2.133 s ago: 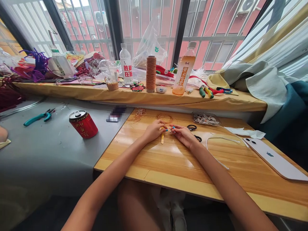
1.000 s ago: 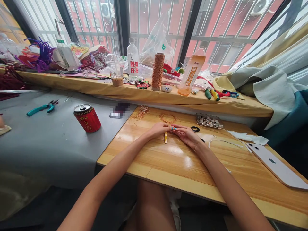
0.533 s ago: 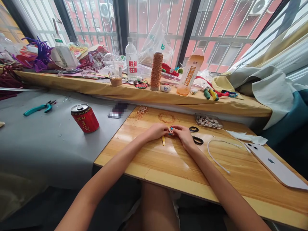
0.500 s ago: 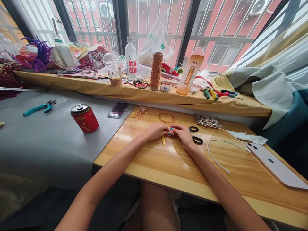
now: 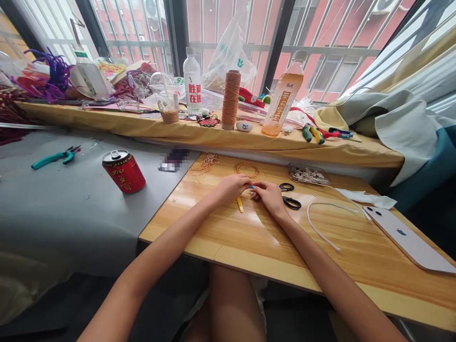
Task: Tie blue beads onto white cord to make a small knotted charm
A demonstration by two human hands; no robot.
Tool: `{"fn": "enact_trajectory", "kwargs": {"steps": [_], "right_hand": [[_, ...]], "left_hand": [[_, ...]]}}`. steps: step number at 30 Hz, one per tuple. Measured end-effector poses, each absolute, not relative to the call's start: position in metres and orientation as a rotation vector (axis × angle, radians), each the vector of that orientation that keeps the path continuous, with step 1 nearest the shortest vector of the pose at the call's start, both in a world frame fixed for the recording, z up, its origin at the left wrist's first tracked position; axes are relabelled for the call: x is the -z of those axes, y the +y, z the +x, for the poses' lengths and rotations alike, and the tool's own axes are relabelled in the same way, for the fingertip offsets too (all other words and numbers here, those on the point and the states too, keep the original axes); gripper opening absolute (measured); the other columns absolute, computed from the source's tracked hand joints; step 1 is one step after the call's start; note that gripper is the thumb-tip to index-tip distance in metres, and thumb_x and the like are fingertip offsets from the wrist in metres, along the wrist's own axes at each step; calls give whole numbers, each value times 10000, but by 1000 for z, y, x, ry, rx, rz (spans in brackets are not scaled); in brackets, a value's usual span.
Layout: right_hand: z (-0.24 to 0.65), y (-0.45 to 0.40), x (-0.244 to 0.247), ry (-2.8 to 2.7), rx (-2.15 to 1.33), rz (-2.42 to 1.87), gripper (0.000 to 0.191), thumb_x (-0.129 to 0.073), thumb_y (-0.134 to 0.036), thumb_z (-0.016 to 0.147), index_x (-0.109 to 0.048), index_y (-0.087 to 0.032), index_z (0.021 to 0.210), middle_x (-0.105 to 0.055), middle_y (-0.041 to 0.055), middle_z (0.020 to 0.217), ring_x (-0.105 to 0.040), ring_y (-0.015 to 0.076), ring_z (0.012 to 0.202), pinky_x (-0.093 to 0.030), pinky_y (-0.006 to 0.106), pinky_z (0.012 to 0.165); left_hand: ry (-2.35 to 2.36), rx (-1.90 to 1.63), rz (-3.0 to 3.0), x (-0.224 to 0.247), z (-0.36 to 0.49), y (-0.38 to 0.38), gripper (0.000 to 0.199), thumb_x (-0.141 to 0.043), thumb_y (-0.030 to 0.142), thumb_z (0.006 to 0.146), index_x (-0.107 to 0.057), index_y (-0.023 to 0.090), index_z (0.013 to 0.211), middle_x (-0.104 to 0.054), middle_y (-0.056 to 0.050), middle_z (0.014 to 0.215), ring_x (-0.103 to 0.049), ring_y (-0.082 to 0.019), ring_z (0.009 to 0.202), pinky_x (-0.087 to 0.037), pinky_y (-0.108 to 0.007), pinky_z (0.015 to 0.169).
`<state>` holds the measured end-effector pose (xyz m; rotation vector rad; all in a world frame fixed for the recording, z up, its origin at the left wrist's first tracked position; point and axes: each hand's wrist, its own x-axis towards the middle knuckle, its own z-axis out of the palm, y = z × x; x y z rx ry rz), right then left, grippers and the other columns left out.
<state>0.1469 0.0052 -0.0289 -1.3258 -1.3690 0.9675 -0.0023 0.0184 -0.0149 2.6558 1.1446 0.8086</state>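
My left hand [image 5: 235, 186] and my right hand [image 5: 268, 194] meet over the wooden board [image 5: 213, 232], fingers pinched together. Between the fingertips shows a small blue thing [image 5: 252, 187]; what else they hold is too small to make out. Just below my left hand lies a yellow stick [image 5: 240, 205]. Black-handled scissors [image 5: 292, 203] rest right beside my right hand, blades hidden behind it. Beyond the hands is a loop of thin orange cord [image 5: 246, 169], with a loose tangle of cord [image 5: 209, 161] to its left.
At the right are a bead tray [image 5: 308, 174], a white cord [image 5: 315, 231], a tissue [image 5: 370, 199] and a phone [image 5: 406, 237]. A red can [image 5: 124, 173] and teal pliers [image 5: 53, 160] stand left. Bottles and a thread spool [image 5: 231, 99] line the sill.
The view has shifted slightly. My left hand's fingers have risen a little over the small item, and my right fingers have shifted their pinch.
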Motion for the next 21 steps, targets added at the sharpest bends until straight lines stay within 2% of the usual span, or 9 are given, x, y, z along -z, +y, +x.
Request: {"fn": "enact_trajectory", "kwargs": {"steps": [4,10,18,21], "right_hand": [[145,2,28,-1502,-848,-1358,75,-526,-173,645,-597,-172,669,-567,-34,458,-512,97,414,-417,206,439],[142,0,25,-1568,-748,-1410,83,-496,-123,670,-550,-185,668,-582,-30,488,-542,108,427,-417,223,479],[137,-9,25,-1557,-768,-1294,26,-484,-185,703,-483,-202,683,-557,-35,463,-539,123,409,-418,229,439],[137,-14,23,-1581,-682,-1258,39,-479,-211,718,-469,-204,681,-575,-21,494,-550,133,438,-425,246,471]], "left_hand": [[1327,-923,2590,23,6,19,229,-390,302,815,-593,209,865,-604,-32,875,-563,-144,756,-398,-219,640],[1455,-858,2500,26,12,21,216,-387,302,818,-565,194,873,-641,-46,776,-579,-167,686,-392,-237,601],[1278,-1037,2172,30,12,26,179,-419,270,798,-565,167,792,-644,-14,681,-581,-120,638,-407,-204,608],[1190,-1066,2035,27,13,25,193,-418,259,788,-574,149,753,-632,-11,640,-574,-110,621,-407,-189,588]]}}
